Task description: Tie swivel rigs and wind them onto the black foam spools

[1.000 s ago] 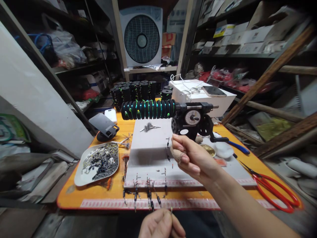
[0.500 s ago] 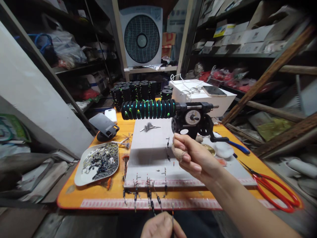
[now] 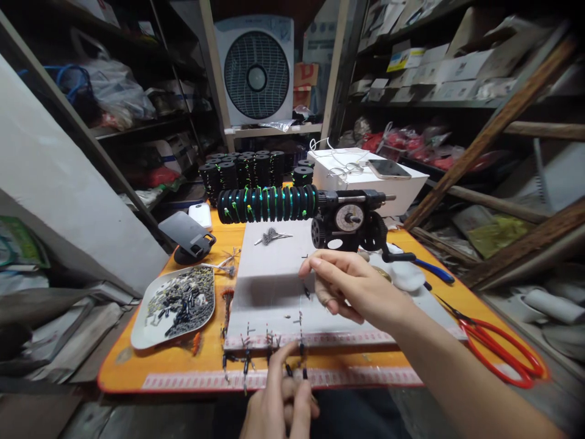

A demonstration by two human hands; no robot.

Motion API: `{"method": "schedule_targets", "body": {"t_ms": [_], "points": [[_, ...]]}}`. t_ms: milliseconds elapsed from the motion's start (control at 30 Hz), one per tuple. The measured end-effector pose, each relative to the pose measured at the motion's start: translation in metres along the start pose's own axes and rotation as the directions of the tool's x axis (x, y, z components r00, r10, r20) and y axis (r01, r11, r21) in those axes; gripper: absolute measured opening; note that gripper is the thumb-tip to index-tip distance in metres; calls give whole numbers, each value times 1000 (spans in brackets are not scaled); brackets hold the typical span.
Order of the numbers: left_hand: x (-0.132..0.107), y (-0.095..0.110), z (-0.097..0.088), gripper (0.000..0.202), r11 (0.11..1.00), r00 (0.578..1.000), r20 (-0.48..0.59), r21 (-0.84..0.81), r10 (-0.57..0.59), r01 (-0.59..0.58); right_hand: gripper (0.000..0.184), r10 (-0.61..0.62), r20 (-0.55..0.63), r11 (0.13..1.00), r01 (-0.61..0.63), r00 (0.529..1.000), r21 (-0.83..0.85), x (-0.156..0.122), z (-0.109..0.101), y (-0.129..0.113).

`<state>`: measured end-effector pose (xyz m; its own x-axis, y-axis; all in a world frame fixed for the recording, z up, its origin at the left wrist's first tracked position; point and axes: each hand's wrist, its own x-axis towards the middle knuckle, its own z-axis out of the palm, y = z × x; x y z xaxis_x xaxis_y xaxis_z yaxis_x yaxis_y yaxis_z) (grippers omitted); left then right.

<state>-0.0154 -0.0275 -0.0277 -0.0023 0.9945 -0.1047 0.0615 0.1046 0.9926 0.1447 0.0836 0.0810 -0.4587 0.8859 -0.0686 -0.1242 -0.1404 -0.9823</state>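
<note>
My right hand hovers above the grey work board, its fingers pinched together on a thin line that runs down the board. My left hand is at the near table edge, index finger stretched up to the small black rigs lined along the board's front edge; its other fingers curl on something I cannot make out. Behind my right hand stands a black winding machine with a row of black spools with green line on its shaft.
A white tray of small black pieces lies at left on the orange table, a phone stand behind it. Red scissors lie at right, with blue-handled pliers, a white box and stacked spools beyond.
My right hand has dropped lower and moved left over the board. My left hand has risen to the table edge and stretched its index finger onto the rigs.
</note>
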Motion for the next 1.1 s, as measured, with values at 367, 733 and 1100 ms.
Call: {"method": "schedule_targets", "body": {"t_ms": [367, 733, 1100], "points": [[56, 83, 10, 29, 975, 974, 39, -16, 223, -223, 28, 25, 68, 997, -20, 997, -73, -8, 0, -8], [41, 64, 12, 22, 837, 901, 303, -537, 309, -106, 37, 91, 131, 946, -126, 987, 298, -2, 9, 4], [20, 23, 10, 21, 594, 839, 533, -712, 112, 374, 36, 123, 111, 936, -152, 986, 317, 1, 7, 7]]}}
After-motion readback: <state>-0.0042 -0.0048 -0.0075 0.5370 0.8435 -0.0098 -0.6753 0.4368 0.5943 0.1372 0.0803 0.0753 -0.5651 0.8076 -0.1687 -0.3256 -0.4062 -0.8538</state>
